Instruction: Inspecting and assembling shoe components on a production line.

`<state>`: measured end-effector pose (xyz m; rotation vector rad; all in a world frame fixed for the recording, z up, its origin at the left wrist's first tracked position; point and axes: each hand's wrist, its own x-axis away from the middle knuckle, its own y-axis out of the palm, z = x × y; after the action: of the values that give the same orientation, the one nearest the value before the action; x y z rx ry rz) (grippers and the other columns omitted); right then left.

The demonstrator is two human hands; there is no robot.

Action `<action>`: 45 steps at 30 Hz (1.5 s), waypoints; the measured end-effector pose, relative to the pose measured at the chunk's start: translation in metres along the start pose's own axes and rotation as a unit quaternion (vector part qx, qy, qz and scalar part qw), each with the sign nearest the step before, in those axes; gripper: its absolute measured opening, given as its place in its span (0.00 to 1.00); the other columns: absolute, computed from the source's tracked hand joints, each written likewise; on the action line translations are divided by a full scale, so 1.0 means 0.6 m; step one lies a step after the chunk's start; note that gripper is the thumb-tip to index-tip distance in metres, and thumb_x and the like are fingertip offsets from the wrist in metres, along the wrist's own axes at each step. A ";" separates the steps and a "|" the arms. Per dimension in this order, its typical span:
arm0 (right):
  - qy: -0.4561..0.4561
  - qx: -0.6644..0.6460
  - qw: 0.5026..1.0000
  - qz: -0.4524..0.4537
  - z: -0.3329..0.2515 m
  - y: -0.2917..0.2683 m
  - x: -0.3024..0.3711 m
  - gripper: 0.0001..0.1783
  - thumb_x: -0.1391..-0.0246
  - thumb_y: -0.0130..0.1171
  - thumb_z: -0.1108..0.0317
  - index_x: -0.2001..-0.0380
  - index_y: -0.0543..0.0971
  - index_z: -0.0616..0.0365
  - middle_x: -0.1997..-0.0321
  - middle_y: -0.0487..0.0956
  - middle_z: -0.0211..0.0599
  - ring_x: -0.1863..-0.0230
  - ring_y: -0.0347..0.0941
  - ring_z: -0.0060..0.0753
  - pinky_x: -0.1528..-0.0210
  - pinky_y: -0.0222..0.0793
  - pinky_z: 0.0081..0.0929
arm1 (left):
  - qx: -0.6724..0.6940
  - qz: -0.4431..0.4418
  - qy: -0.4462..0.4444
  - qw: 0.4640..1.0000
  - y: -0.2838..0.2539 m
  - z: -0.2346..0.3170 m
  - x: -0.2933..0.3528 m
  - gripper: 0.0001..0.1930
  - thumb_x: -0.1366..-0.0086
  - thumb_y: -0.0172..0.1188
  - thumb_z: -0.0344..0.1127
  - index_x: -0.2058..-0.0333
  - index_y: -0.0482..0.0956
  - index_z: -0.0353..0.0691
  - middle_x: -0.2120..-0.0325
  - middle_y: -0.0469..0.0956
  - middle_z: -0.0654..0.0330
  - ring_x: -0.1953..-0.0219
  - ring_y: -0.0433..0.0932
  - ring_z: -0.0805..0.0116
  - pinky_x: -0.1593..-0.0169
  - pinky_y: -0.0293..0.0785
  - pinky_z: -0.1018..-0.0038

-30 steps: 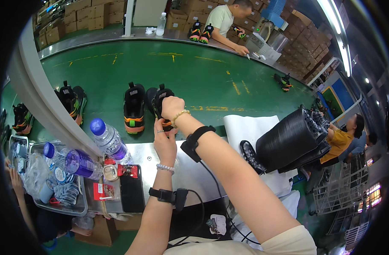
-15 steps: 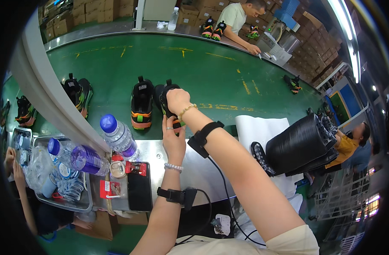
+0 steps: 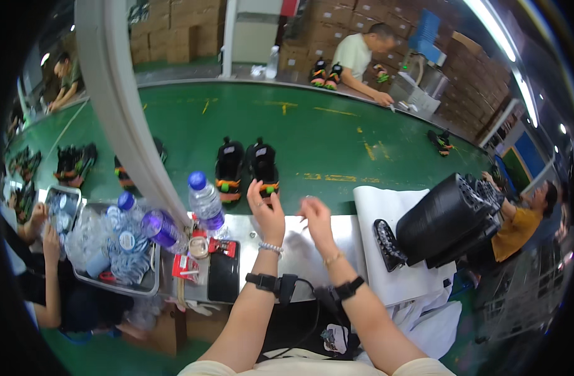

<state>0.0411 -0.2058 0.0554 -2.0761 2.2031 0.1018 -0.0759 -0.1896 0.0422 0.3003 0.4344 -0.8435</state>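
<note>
A pair of black sneakers with orange, green and pink soles stands on the green belt: a left shoe (image 3: pixel 229 168) and a right shoe (image 3: pixel 262 166) beside it, heels toward me. My left hand (image 3: pixel 267 216) is at the heel of the right shoe, fingers up and thumb apart; whether a fingertip touches it I cannot tell. My right hand (image 3: pixel 316 220) is above the metal table edge (image 3: pixel 299 250), apart from the shoes. Its fingers are bent and smeared by motion. No held thing shows in either hand.
To my left are two water bottles (image 3: pixel 207 203), a black phone (image 3: pixel 224 271) and a metal tray (image 3: pixel 150 279) of round labels, below a white post (image 3: pixel 114 106). At right, a stack of black insoles (image 3: pixel 434 219) stands on white paper (image 3: pixel 378 200). Other people work around the belt.
My right hand has left the right shoe and come back toward me, to the right. My left hand stays near its heel. The head view has shifted, showing more of the left side.
</note>
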 end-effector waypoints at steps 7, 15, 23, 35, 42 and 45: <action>0.098 -0.015 0.993 -0.070 0.032 -0.026 0.133 0.13 0.40 0.48 0.65 0.68 0.78 0.61 0.83 0.73 0.29 0.83 0.66 0.15 0.82 0.61 0.15 | 0.119 -0.234 -0.015 0.965 -0.103 0.160 0.000 0.13 0.41 0.55 0.23 0.56 0.73 0.32 0.58 0.75 0.55 0.54 0.72 0.67 0.48 0.66 0.73; 0.031 -0.011 0.996 -0.079 0.024 -0.053 0.148 0.13 0.42 0.51 0.63 0.69 0.79 0.62 0.83 0.72 0.28 0.81 0.67 0.18 0.77 0.63 0.18 | -0.305 -0.315 0.006 0.899 -0.333 0.335 -0.003 0.16 0.40 0.59 0.39 0.60 0.78 0.31 0.63 0.79 0.49 0.61 0.77 0.52 0.55 0.70 0.66; -0.011 0.012 0.997 -0.071 0.022 -0.038 0.148 0.13 0.42 0.50 0.62 0.68 0.78 0.62 0.83 0.72 0.31 0.81 0.67 0.21 0.74 0.65 0.23 | -0.426 -0.218 0.176 0.860 -0.424 0.177 0.038 0.25 0.43 0.62 0.41 0.52 0.72 0.26 0.53 0.72 0.40 0.49 0.69 0.45 0.43 0.61 0.59; -0.040 0.015 0.997 -0.061 0.032 -0.050 0.153 0.15 0.42 0.48 0.61 0.70 0.76 0.64 0.84 0.71 0.36 0.82 0.64 0.25 0.74 0.62 0.26 | -0.332 -0.030 0.070 0.940 -0.404 0.176 0.050 0.30 0.43 0.65 0.37 0.47 0.65 0.27 0.53 0.73 0.43 0.53 0.73 0.51 0.48 0.69 0.62; -0.042 0.018 0.997 -0.064 0.026 -0.048 0.154 0.15 0.42 0.48 0.62 0.71 0.76 0.65 0.85 0.70 0.37 0.82 0.63 0.25 0.74 0.61 0.27 | -0.269 -0.012 0.098 0.958 -0.398 0.183 0.044 0.28 0.42 0.64 0.35 0.48 0.66 0.27 0.54 0.73 0.44 0.55 0.74 0.53 0.50 0.70 0.63; -0.040 0.021 0.997 -0.069 0.026 -0.049 0.154 0.15 0.42 0.48 0.62 0.70 0.76 0.65 0.84 0.71 0.38 0.82 0.64 0.26 0.74 0.62 0.28 | -0.243 -0.001 0.110 0.964 -0.393 0.190 0.043 0.27 0.42 0.63 0.35 0.48 0.66 0.27 0.54 0.73 0.45 0.56 0.75 0.54 0.50 0.71 0.64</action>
<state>0.0657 -0.2969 0.0291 -2.1541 1.9934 0.1227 -0.2141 -0.4030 0.1090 -0.0634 0.8305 -0.6804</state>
